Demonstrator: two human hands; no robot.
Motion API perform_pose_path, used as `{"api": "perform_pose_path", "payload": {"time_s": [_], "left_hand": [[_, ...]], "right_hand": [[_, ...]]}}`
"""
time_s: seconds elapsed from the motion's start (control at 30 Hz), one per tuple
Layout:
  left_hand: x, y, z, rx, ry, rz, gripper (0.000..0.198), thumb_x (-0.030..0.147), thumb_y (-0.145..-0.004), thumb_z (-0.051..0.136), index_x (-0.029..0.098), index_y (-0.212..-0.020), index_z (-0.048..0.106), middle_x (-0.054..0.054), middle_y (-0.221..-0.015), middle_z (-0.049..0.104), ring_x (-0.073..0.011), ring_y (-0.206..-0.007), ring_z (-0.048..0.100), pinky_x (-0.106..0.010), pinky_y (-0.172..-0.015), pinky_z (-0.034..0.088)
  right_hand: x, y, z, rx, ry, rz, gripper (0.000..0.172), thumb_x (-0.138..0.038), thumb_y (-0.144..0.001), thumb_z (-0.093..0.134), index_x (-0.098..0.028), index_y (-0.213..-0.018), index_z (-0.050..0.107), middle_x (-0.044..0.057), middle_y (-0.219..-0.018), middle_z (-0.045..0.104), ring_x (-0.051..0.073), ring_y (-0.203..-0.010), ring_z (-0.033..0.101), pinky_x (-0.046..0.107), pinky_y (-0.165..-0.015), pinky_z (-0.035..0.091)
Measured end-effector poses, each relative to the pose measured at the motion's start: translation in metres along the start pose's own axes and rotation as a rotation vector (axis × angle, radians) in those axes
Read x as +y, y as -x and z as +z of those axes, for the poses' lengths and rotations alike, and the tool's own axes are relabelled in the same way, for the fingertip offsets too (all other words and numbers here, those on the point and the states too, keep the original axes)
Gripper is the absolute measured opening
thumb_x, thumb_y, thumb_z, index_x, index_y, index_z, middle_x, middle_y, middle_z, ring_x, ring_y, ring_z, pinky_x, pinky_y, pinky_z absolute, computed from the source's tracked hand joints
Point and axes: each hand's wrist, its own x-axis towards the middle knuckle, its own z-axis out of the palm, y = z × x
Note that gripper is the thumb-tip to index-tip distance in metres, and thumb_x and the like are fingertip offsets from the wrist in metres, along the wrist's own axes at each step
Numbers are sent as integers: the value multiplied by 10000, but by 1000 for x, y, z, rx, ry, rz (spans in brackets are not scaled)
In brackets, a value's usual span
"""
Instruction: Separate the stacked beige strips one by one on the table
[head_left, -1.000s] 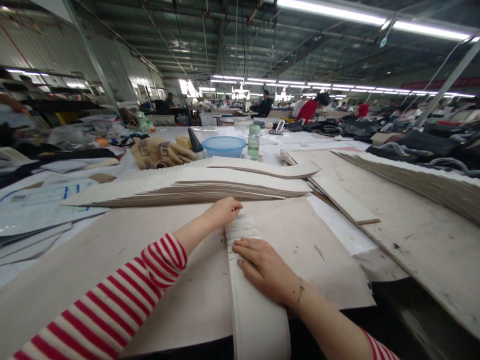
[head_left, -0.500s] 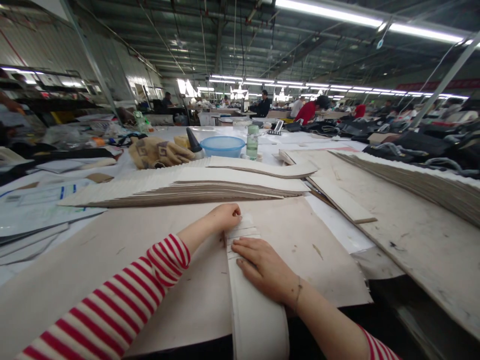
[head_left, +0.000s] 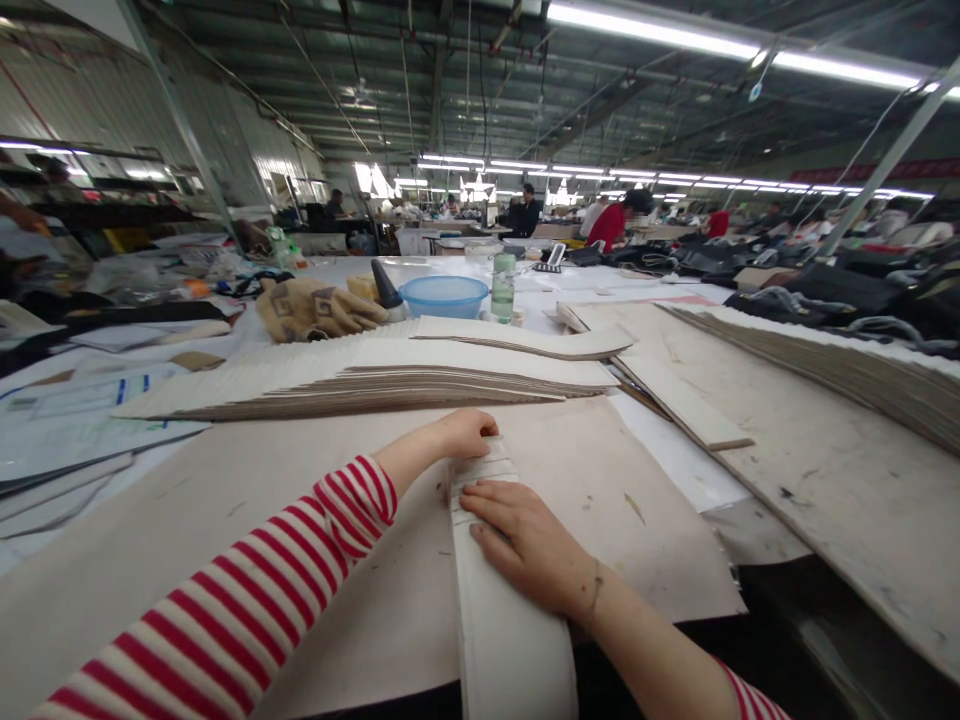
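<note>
A small pile of long white strips [head_left: 514, 650] runs away from me on a pale board, its far ends staggered in narrow steps and its near end curving down over the board's edge. My right hand [head_left: 529, 545] lies flat on the pile, fingers stretched out across the stepped part. At the far end of the strips is my left hand [head_left: 469, 433], its fingers curled and pressed together against the last step. Whatever those fingertips hold, if anything, is hidden.
Beyond the board [head_left: 645, 560] lies a long fanned stack of white strips [head_left: 375, 380]. Behind it stand a blue basin [head_left: 444, 298], a green bottle [head_left: 503, 290] and a patterned cloth bundle [head_left: 311, 308]. Another fanned stack [head_left: 825, 355] rests on the right-hand board [head_left: 825, 470].
My left hand has shifted slightly right across the far end of the strips, fingers still closed. My right hand stays flat in nearly the same place.
</note>
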Motion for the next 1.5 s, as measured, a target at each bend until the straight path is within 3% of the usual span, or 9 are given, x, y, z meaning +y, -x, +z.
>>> {"api": "perform_pose_path", "payload": {"time_s": [0.3,0.7,1.0,1.2,1.33,1.5], "left_hand": [[0,5,15,114,-113,99,322,81,-665,475,171,-926,641,-48,-937,625,-176,-873,564,-241,-779,417],[9,11,19,135,-266,142,245,120,-769,423,161,-844,653,-68,-837,595,-177,-778,560,-261,-703,425],[20,19,23,111,-312,122,277,37,-753,381,110,-839,634,-118,-852,572,-215,-826,532,-313,-753,413],[-3,21,11,43,-205,145,336,83,-730,446,202,-999,608,-37,-947,596,-156,-857,549,-229,-758,408],[-17,20,0,-5,-161,88,320,92,-672,494,176,-956,615,-27,-917,627,-148,-805,563,-205,-696,419],[-18,19,-5,-42,-158,54,306,117,-648,522,178,-935,607,-25,-877,635,-147,-746,560,-203,-632,410]], "right_hand": [[-3,-2,-5,-18,-8,-8,322,-209,-838,433,-157,-1133,550,59,-1174,565,167,-1091,482,317,-977,330],[-2,-2,-4,-15,-9,-10,313,-219,-846,424,-187,-1135,540,45,-1164,568,159,-1084,483,314,-968,328],[-4,-4,-5,-31,-19,-3,269,-197,-829,449,-195,-1074,560,38,-1099,595,167,-1035,505,316,-932,355],[-1,-1,-2,-6,10,-13,320,-218,-834,443,-180,-1135,546,48,-1168,571,160,-1093,485,317,-974,335],[1,0,0,-1,7,-3,328,-243,-841,439,-195,-1148,543,51,-1177,567,177,-1102,484,347,-968,349],[1,0,0,-5,3,3,327,-239,-843,436,-194,-1148,546,57,-1170,572,183,-1108,482,358,-972,346]]}}
